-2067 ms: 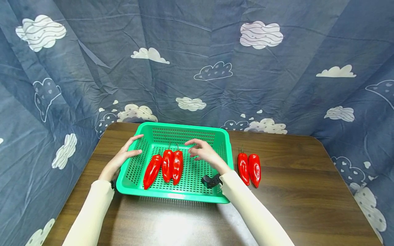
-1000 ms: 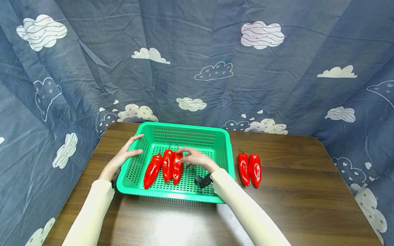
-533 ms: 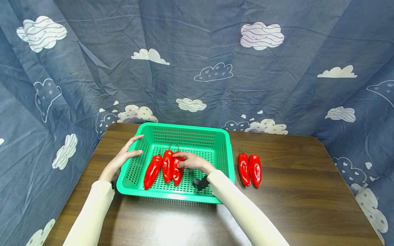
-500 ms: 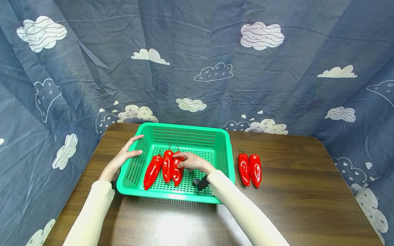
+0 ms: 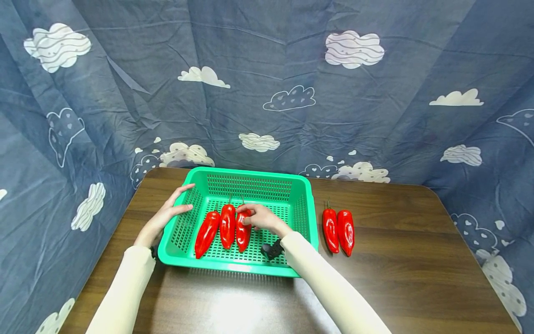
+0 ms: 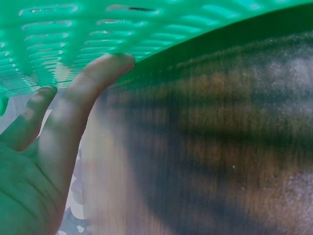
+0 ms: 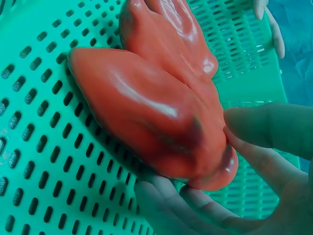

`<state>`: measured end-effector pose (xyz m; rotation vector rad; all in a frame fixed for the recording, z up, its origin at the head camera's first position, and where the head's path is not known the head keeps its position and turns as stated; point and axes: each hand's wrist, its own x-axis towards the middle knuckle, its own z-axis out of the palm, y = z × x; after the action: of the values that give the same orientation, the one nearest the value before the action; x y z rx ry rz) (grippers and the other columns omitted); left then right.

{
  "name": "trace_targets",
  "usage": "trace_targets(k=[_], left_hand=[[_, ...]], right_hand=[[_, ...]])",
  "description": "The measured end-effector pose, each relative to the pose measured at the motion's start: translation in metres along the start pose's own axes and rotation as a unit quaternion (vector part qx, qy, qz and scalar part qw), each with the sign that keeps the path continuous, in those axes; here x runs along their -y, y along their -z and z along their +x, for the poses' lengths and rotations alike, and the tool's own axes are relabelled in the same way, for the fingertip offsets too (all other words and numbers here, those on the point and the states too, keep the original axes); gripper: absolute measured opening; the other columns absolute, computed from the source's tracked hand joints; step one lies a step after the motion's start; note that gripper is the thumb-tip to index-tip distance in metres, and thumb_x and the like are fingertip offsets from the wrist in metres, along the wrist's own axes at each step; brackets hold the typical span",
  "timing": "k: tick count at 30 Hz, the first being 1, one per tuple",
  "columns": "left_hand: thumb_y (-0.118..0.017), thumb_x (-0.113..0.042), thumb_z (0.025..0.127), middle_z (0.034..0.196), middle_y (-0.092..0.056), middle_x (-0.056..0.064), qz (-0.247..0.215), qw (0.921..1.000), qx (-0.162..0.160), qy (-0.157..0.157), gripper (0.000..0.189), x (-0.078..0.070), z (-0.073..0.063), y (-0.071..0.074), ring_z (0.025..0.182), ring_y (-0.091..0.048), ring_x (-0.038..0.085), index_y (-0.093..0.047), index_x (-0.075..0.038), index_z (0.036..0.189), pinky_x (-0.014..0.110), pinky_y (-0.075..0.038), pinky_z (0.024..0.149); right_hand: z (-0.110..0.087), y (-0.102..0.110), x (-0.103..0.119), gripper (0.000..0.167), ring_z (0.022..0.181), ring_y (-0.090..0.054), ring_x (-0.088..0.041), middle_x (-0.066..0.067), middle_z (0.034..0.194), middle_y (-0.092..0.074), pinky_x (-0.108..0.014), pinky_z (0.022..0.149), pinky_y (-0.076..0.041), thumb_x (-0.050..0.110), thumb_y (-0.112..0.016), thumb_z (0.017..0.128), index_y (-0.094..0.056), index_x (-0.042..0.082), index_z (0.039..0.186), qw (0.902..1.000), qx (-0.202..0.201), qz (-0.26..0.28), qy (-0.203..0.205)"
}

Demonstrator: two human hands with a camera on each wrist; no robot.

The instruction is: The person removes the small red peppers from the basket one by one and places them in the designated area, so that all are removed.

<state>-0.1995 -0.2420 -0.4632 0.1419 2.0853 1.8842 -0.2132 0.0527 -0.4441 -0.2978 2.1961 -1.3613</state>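
Observation:
Three red peppers lie side by side in a green plastic basket (image 5: 200, 263): the left pepper (image 5: 206, 235), the middle pepper (image 5: 227, 227) and the right pepper (image 5: 243, 236). My right hand (image 5: 264, 218) holds the right pepper near its stem end. The right wrist view shows thumb and fingers around that end of the pepper (image 7: 137, 103). At the basket's left side, my left hand (image 5: 160, 220) rests with fairly straight, spread fingers. In the left wrist view, the left hand's fingers (image 6: 73, 112) touch the basket's slotted wall (image 6: 161, 29).
Two more red peppers, one with a stem (image 5: 330, 229) and another (image 5: 345, 232), lie side by side on the wooden table (image 5: 400, 241), right of the basket. Behind the table hangs a blue curtain (image 5: 250, 60) with clouds. A black wrist device (image 5: 273, 249) hangs low over the basket floor.
My right hand has moved left and down onto the right pepper and gripped it. That pepper has shifted slightly right, away from the middle one. The left hand has stayed put.

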Motion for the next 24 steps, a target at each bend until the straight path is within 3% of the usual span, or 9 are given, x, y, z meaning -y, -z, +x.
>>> trace_targets(k=[11,24], left_hand=[[-0.052,-0.019,0.098,0.151,-0.012,0.008,-0.001,1.0,0.003,-0.004,0.059,-0.001,-0.001,0.001,0.109,-0.049,0.038,-0.025,-0.03,0.15,0.044,-0.048,0.081],[-0.051,-0.018,0.099,0.153,-0.01,0.006,-0.001,1.0,0.001,-0.004,0.059,-0.001,-0.002,0.0,0.112,-0.047,0.041,-0.025,-0.03,0.15,0.045,-0.048,0.081]], right_hand=[[-0.004,0.008,0.006,0.038,0.074,-0.058,-0.022,-0.016,0.102,-0.049,-0.051,0.073,-0.053,-0.001,-0.058,0.09,-0.055,0.0,0.128,0.9974,-0.001,0.067,0.023],[-0.009,0.015,0.008,0.035,0.079,-0.058,-0.024,-0.019,0.107,-0.048,-0.054,0.072,-0.052,-0.001,-0.059,0.089,-0.056,0.0,0.123,0.9931,-0.029,0.095,0.062]])
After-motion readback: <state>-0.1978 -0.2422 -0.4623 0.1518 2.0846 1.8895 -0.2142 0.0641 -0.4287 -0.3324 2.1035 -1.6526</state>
